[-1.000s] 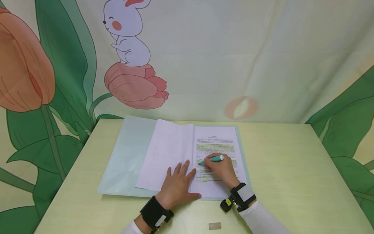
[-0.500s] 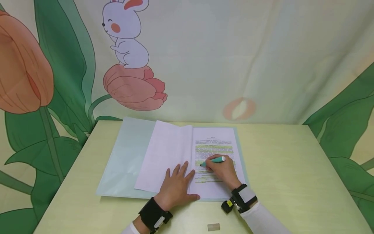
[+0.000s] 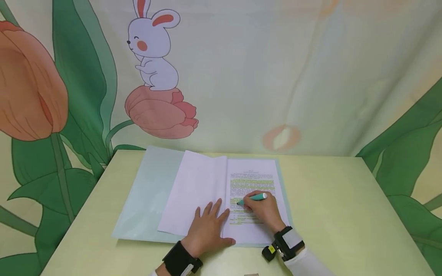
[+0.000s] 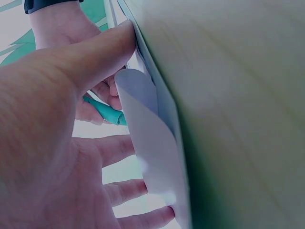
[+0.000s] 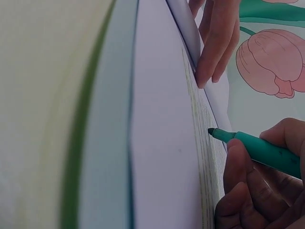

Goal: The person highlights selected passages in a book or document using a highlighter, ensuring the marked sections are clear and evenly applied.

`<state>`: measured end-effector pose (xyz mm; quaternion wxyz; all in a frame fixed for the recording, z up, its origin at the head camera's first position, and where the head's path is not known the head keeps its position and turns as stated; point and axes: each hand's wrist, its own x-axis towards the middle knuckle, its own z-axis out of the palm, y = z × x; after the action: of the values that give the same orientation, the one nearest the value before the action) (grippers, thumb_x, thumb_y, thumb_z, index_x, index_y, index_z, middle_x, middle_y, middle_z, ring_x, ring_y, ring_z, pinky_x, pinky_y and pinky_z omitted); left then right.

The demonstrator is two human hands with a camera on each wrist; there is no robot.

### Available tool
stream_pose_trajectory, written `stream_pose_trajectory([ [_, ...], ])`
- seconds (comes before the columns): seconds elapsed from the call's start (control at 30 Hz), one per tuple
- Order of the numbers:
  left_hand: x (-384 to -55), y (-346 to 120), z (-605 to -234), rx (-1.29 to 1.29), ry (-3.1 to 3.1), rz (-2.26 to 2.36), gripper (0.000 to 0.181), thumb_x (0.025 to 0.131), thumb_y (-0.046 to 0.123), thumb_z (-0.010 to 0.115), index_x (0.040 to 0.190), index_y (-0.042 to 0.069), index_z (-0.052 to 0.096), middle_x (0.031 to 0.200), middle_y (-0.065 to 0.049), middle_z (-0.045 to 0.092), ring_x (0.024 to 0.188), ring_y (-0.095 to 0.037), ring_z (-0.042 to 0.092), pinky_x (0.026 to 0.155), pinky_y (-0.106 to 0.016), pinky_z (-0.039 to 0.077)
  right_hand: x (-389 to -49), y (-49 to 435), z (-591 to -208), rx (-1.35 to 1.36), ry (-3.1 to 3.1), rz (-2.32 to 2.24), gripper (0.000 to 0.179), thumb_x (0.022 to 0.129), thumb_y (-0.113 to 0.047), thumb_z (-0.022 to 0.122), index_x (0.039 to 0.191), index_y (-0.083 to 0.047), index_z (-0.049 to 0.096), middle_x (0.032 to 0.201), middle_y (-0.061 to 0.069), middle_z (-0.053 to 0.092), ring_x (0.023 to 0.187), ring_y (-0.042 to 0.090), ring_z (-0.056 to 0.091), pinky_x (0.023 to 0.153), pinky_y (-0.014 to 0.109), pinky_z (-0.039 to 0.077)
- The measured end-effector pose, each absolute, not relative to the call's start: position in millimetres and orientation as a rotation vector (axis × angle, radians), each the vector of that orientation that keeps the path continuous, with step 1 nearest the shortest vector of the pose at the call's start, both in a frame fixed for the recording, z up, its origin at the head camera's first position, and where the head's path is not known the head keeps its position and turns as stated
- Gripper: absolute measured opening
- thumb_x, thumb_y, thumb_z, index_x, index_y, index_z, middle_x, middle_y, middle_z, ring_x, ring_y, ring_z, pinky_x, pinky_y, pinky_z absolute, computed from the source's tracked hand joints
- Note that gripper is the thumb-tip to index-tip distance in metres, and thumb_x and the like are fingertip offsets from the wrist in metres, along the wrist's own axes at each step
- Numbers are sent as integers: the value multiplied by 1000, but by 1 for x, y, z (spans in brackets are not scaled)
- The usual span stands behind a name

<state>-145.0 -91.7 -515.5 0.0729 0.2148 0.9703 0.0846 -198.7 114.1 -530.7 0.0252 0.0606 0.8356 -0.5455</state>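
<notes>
My right hand [image 3: 265, 209] grips a green marker [image 5: 267, 150] with a white end, its dark tip down at the printed page [image 3: 250, 232]. Lines of text on that page carry yellow-green highlighting, and the tip sits near the left margin. My left hand [image 3: 207, 230] lies with fingers spread across the turned-over blank sheet [image 3: 193, 184] and the fold, thumb along the lower edge. Beneath the papers is a pale blue folder [image 3: 148, 191], opened flat. In the left wrist view, the edge of the sheet [image 4: 147, 129] curls up between thumb and fingers.
The folder lies on a pale yellow table [image 3: 328, 211]. At the front edge a small greyish-brown block [image 3: 251, 274] is mostly cut off by the frame. Behind the table hangs a curtain [image 3: 235, 76] printed with a rabbit and tulips.
The head view has tilted up, so everything on the table sits lower. The marker tip has shifted slightly right along the text. My left hand stays in place on the paper.
</notes>
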Motion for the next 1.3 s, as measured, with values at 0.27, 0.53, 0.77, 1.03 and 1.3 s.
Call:
stream_pose_trajectory([
  [0.27,-145,-91,-519,640,2923,253,90,72,72,69,144,20,51,160,-14,32,142,-42,36,109,-68,31,-198,116,-532,201,2584,-1688,10,80,-24,74,78,-14,76,67,2,72,64,15,66,58,26,47],
  [0.53,-145,-91,-517,629,2917,254,91,72,72,69,144,21,51,160,-14,31,142,-42,36,109,-68,30,-198,118,-532,238,2601,-1649,11,80,-25,74,80,-14,76,67,1,73,63,14,66,58,27,47],
  [0.77,-145,-91,-518,622,2912,253,91,72,73,69,145,21,51,160,-13,31,143,-42,35,110,-68,29,-199,122,-532,253,2593,-1651,12,80,-26,75,82,-14,77,68,0,73,63,13,68,58,27,47],
  [1.03,-145,-91,-518,627,2912,256,91,72,71,70,145,20,50,160,-14,31,143,-42,36,110,-69,29,-199,126,-532,258,2587,-1659,12,79,-25,75,82,-14,77,69,0,74,64,13,68,58,27,48],
  [1.3,-144,-91,-517,629,2914,261,91,72,71,70,145,20,50,160,-14,31,142,-42,36,110,-68,29,-198,130,-530,280,2584,-1657,13,80,-25,74,83,-13,76,69,1,74,64,14,69,58,27,49],
])
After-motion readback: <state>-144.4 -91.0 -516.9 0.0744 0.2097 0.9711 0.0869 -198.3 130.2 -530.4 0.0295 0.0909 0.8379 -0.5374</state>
